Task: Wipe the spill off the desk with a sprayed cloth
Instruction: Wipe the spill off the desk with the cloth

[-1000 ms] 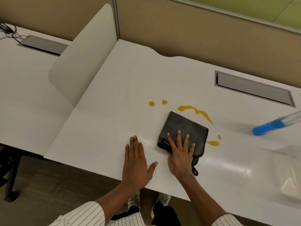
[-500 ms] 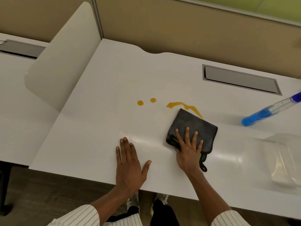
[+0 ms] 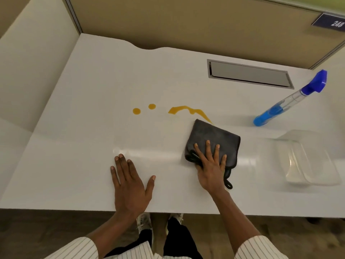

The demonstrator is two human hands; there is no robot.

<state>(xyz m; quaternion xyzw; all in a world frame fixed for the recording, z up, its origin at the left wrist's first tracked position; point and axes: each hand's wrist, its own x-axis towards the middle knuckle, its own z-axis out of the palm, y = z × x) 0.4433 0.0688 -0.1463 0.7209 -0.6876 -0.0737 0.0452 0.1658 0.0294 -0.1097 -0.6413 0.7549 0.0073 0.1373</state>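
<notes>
A folded dark grey cloth (image 3: 214, 137) lies on the white desk (image 3: 93, 137). My right hand (image 3: 210, 165) presses flat on the cloth's near half, fingers spread. An orange spill (image 3: 186, 109) streaks the desk just beyond the cloth's far corner, and two round orange drops (image 3: 136, 111) sit to its left. My left hand (image 3: 128, 186) rests palm down on the bare desk near the front edge, left of the cloth, holding nothing. A clear spray bottle with blue liquid and a blue head (image 3: 287, 101) stands at the right.
A clear plastic container (image 3: 309, 161) sits at the right of the desk, near the bottle. A grey cable hatch (image 3: 248, 73) is set into the desk at the back. Tan partition walls enclose the back and a white divider (image 3: 28, 62) the left.
My right hand has slid the cloth to the right over the spill's right end; the drops that lay right of the cloth no longer show. My head has turned right, bringing bottle and container into view.
</notes>
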